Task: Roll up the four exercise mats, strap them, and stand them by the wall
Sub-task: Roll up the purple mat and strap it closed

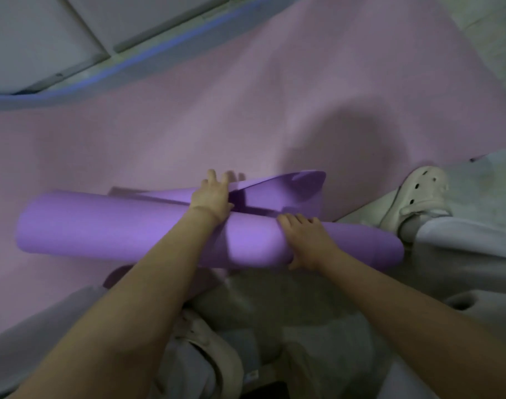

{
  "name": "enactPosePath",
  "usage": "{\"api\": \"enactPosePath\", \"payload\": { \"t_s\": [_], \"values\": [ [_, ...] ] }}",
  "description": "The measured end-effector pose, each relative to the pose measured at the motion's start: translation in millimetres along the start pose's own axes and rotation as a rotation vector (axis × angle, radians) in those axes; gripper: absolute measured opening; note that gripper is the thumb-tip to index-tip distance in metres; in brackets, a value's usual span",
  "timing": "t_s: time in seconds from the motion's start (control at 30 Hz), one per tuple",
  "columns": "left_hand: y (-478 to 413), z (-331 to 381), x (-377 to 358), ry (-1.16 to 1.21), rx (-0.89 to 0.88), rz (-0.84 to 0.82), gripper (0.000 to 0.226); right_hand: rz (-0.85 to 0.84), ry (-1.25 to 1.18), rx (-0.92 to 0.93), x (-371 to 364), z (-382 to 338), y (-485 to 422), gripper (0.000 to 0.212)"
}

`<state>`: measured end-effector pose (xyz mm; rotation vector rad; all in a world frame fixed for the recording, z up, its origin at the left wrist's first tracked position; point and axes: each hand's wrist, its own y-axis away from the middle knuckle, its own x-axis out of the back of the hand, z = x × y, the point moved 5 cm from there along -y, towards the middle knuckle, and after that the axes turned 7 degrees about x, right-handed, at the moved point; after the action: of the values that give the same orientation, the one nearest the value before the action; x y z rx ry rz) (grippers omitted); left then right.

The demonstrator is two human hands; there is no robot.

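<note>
**On the floor, a slack purple roll that could spring open**

Nearest, at 6 o'clock, the person's bent legs and one pale clog crowd the space under the roll. Just beyond, the purple mat lies across the view from 9 to 3 o'clock, resting on a flat pink mat.

The right hand has a closed grip on the roll, fingers over the top and thumb beneath. The left hand lies open, straight fingers pressing the loose outer flap, which gapes upward toward 1 o'clock.

The likely risk is that the roll, slack and skewed at that flap, unwinds or telescopes if either hand eases off. No strap is in view. A second clog at 3 o'clock sits just beside the roll's right end and could snag it.

Open room lies ahead over the pink mat toward 12 o'clock. A blue mat edges it at 10 to 11 o'clock, and bare floor shows at 1.
</note>
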<state>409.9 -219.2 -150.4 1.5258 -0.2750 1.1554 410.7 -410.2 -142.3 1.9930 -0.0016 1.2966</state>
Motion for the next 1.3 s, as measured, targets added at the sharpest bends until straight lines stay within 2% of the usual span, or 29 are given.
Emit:
{"api": "enactPosePath", "payload": {
  "t_s": [0.13,0.2,0.27,0.33,0.43,0.57,0.67,0.73,0.87,0.97,1.17,1.3],
  "values": [
    [-21.2,-2.9,-17.7,-0.074,0.078,-0.109,0.074,-0.021,0.001,0.018,-11.5,3.2,-5.9,0.088],
    [-29.8,-1.2,-21.5,-0.135,0.091,-0.102,0.064,-0.023,-0.005,0.022,-16.7,5.2,-9.1,0.088],
    [-37.0,0.6,-17.6,-0.247,0.083,-0.047,0.042,-0.016,-0.014,0.028,-16.1,7.4,-11.9,0.088],
    [-41.5,2.3,-8.5,-0.355,0.039,0.029,0.032,-0.014,-0.008,0.031,-12.0,11.3,-13.5,0.092],
    [-41.2,3.2,12.6,-0.386,-0.017,0.135,0.029,0.013,0.032,0.028,1.2,19.4,-14.5,0.096],
    [-39.6,5.6,62.4,-0.267,-0.035,0.312,0.029,0.080,0.090,-0.023,31.4,39.7,-17.8,0.094],
    [-39.4,11.5,104.1,-0.232,-0.053,0.421,0.039,0.146,0.161,-0.094,57.3,57.7,-23.1,0.107],
    [-37.6,18.7,127.3,-0.243,-0.069,0.480,0.042,0.236,0.146,-0.117,67.1,69.2,-28.4,0.111],
    [-35.6,30.1,153.8,-0.313,-0.110,0.567,0.033,0.295,0.129,-0.112,81.0,76.3,-43.1,0.107],
    [-41.8,26.1,143.5,-0.368,-0.126,0.515,0.030,0.286,0.123,-0.078,75.0,77.8,-52.8,0.103],
    [-53.6,0.4,63.3,-0.367,-0.104,0.305,0.038,0.166,0.198,-0.056,39.5,76.4,-68.1,0.108],
    [-55.4,-2.3,36.4,-0.272,-0.091,0.319,0.046,0.049,0.229,-0.053,12.9,74.1,-70.2,0.110]
  ]
}}
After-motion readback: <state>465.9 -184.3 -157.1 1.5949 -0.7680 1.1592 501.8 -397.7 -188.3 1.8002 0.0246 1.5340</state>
